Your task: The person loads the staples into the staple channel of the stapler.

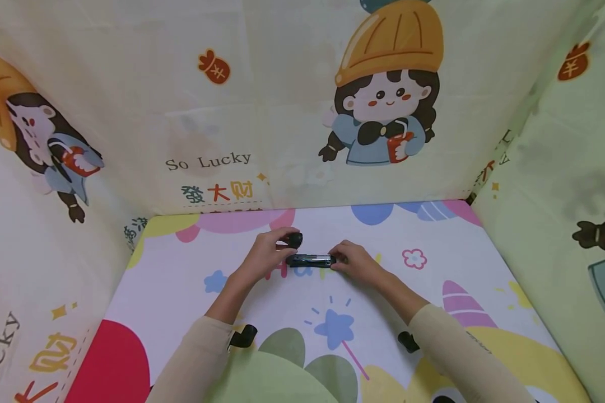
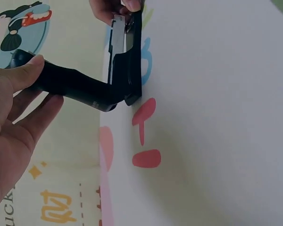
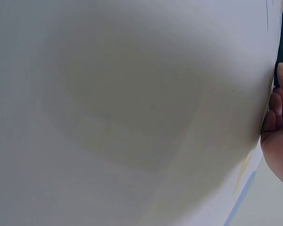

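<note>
A black stapler (image 1: 310,261) lies on the patterned tabletop, swung wide open at its hinge. In the left wrist view its raised top arm (image 2: 73,84) stands away from the base, and the silver staple channel (image 2: 117,37) shows along the base. My left hand (image 1: 266,253) pinches the free end of the top arm between thumb and fingers. At the other end, my right hand (image 1: 355,261) grips the tip of the base. Only part of the right hand (image 3: 277,117) and a strip of the stapler appear at the edge of the right wrist view.
Under both hands spreads a tabletop cloth (image 1: 383,302) printed with coloured shapes. A cream printed curtain (image 1: 282,123) rises behind the table, with similar cloth on the left and right sides. Small black devices (image 1: 244,336) sit at both sleeve cuffs.
</note>
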Available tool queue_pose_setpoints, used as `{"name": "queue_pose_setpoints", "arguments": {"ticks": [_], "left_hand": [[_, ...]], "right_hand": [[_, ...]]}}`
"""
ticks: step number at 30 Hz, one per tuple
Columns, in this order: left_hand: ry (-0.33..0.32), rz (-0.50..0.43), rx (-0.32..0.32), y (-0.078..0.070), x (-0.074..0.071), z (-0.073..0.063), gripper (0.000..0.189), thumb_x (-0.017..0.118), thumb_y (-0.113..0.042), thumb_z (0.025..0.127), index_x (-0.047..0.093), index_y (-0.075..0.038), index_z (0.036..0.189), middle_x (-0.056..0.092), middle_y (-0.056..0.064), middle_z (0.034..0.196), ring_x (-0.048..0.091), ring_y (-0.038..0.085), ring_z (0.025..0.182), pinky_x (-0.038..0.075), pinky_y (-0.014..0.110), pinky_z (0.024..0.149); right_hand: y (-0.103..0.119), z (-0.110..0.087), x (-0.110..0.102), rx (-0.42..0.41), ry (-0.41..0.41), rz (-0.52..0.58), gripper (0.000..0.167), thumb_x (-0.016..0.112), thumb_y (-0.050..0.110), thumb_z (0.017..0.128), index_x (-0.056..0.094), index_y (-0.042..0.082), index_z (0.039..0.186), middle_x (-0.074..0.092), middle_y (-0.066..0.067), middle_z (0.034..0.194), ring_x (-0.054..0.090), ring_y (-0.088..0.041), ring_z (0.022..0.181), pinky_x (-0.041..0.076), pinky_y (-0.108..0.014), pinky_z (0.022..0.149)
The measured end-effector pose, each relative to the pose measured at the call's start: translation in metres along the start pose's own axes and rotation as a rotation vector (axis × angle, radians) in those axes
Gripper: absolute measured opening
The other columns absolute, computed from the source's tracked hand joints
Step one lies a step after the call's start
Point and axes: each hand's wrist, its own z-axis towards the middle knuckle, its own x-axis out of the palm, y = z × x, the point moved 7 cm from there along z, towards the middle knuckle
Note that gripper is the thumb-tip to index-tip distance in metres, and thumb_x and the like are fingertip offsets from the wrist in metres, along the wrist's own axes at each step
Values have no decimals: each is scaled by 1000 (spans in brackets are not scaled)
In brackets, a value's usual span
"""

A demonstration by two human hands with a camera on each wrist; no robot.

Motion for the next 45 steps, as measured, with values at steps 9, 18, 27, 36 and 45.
{"name": "queue_pose_setpoints", "arguments": {"ticks": [9, 18, 27, 36, 45], "left_hand": [[44, 53, 15, -8, 12, 10, 46, 77, -5, 92, 66, -10, 136, 71, 9, 128, 69, 27, 111, 60, 40, 95], [56, 150, 46, -13, 24, 17, 39, 80, -10, 90, 70, -13, 127, 75, 8, 120, 71, 24, 103, 59, 41, 95], [90, 214, 32, -12, 34, 23, 37, 81, -17, 90, 71, -15, 126, 76, 7, 115, 70, 23, 100, 59, 39, 93], [134, 252, 52, -12, 45, 28, 38, 82, -20, 90, 74, -16, 126, 76, 5, 116, 67, 22, 104, 57, 38, 92], [198, 351, 71, -13, 59, 35, 35, 81, -22, 90, 75, -13, 123, 76, 4, 120, 69, 22, 111, 55, 40, 101]], "right_hand": [[-1, 3, -1, 21, 9, 13, 30, 80, 15, 90, 72, 7, 118, 68, -6, 108, 61, -17, 96, 54, -36, 88], [-3, 2, -1, 8, 2, 25, 29, 80, 14, 90, 72, 5, 116, 66, -6, 105, 60, -17, 94, 52, -34, 84], [-2, 1, 0, -3, -16, 24, 29, 81, 14, 89, 71, 4, 115, 66, -7, 105, 61, -17, 93, 53, -33, 83], [-4, 0, 0, 1, -27, 24, 29, 82, 15, 89, 72, 4, 114, 66, -6, 103, 59, -17, 91, 52, -32, 81], [-5, -1, 0, 11, -27, 28, 29, 81, 16, 90, 71, 4, 113, 66, -6, 104, 60, -17, 92, 53, -33, 83]]}}
